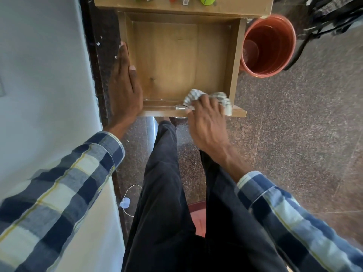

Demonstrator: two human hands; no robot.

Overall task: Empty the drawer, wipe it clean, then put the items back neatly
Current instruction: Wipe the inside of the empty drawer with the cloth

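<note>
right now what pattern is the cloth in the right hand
A white and grey check, seen in the head view: the cloth is bunched under the right hand.

This looks like a room in a home rather than a workplace. A plain wooden desk (182,7) with a pulled-out drawer (236,55) stands against a pale painted wall (39,75). The floor (304,124) around the desk is speckled polished stone with a dark stone skirting at the wall. Just right of the drawer stands a terracotta-coloured plastic bucket (273,46). A white cable (127,201) lies on the floor near the wall, below the desk.
</note>
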